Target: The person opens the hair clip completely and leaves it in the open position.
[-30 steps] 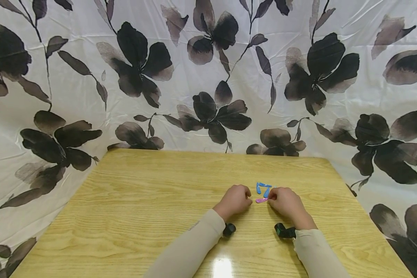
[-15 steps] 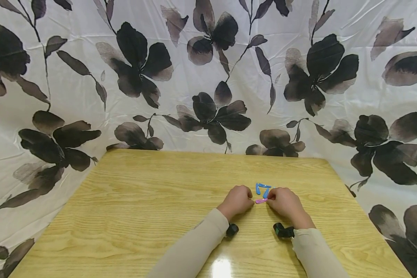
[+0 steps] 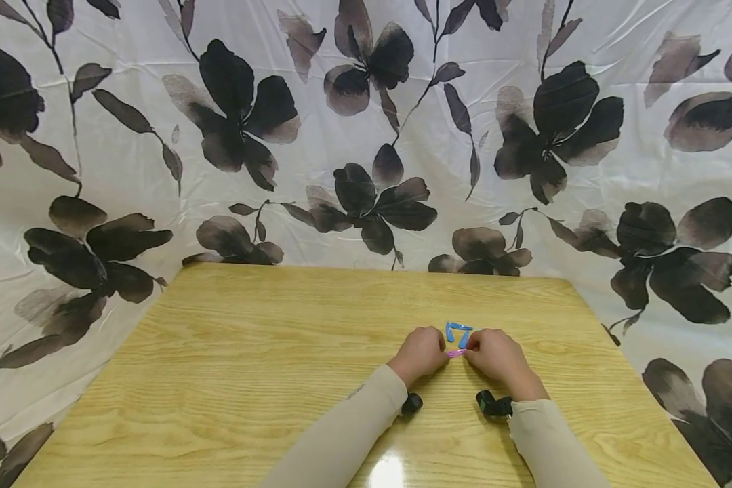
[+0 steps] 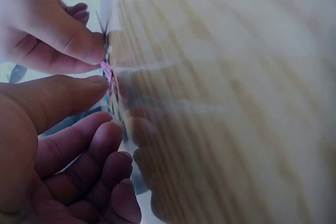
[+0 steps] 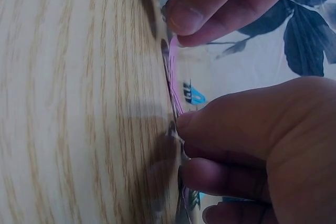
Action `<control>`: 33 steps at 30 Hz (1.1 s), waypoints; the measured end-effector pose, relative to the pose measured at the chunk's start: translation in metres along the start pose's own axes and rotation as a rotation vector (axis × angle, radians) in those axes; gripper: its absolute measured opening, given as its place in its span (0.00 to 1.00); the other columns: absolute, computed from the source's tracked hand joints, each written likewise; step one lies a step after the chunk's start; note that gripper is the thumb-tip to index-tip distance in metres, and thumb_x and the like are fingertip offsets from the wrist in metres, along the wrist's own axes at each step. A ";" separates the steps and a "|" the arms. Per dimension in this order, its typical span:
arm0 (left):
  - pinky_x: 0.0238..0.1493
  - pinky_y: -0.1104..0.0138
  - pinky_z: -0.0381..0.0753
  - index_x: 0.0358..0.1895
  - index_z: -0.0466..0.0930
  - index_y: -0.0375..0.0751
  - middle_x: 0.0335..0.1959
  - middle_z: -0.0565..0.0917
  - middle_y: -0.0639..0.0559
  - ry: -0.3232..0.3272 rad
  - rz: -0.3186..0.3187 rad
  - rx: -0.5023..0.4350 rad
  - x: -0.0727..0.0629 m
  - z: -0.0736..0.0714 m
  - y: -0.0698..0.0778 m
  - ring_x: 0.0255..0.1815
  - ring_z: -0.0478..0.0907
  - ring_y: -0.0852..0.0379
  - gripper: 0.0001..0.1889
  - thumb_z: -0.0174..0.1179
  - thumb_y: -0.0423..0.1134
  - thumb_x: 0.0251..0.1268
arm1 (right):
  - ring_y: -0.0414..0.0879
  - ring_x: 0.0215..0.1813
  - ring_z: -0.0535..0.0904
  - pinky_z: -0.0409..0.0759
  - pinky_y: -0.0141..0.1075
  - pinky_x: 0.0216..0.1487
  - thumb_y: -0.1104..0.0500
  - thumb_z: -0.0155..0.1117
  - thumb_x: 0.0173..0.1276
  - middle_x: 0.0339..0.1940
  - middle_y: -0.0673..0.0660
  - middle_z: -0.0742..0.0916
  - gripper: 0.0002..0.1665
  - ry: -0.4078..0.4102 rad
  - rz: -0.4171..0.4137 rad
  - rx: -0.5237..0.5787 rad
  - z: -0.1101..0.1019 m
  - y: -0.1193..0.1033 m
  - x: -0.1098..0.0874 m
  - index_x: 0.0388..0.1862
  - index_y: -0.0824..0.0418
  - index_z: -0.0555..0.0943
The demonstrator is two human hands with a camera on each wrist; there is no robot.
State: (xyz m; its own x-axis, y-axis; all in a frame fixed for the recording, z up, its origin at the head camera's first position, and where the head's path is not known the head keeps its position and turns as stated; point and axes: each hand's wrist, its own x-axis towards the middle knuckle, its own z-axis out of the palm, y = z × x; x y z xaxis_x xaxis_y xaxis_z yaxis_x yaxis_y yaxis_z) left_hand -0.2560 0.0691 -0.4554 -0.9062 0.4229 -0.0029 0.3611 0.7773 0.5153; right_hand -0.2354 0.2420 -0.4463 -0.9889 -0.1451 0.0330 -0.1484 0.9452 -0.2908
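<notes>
A pink snap hair clip (image 3: 456, 353) lies low over the table between both hands. My left hand (image 3: 419, 352) has thumb and index finger at its left end, pinching it. At the clip's other end, my right hand (image 3: 499, 354) pinches with thumb and forefinger. In the right wrist view the pink clip (image 5: 175, 72) stretches from one hand's fingertips to the other's. Just beyond it are blue hair clips: one upright at left (image 3: 449, 332), one across the back (image 3: 461, 327) and one slanted at right (image 3: 464, 339). A further blue bit is mostly hidden behind the right hand.
The wooden table (image 3: 268, 339) extends wide to the left and toward the front. A floral curtain (image 3: 317, 135) hangs behind its back edge and along the sides. Black wrist cameras (image 3: 493, 404) sit under both wrists.
My left hand has moved right to reach the pink clip's left end. The clip has tilted and shows narrower. The right hand has stayed at its end, and the blue clips lie as before.
</notes>
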 end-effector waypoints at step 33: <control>0.26 0.72 0.68 0.22 0.80 0.45 0.21 0.77 0.58 -0.001 -0.035 -0.047 0.007 0.001 -0.003 0.24 0.70 0.62 0.08 0.63 0.32 0.58 | 0.42 0.25 0.71 0.71 0.36 0.31 0.57 0.68 0.62 0.21 0.48 0.81 0.08 -0.007 -0.002 0.224 0.008 0.006 -0.005 0.24 0.55 0.82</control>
State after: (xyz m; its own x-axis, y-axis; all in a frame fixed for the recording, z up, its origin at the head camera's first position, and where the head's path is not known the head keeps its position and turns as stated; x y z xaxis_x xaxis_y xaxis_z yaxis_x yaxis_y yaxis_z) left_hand -0.2629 0.0704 -0.4582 -0.9179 0.3962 -0.0228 0.3181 0.7690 0.5545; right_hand -0.2317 0.2459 -0.4560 -0.9884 -0.1494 0.0275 -0.1432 0.8566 -0.4956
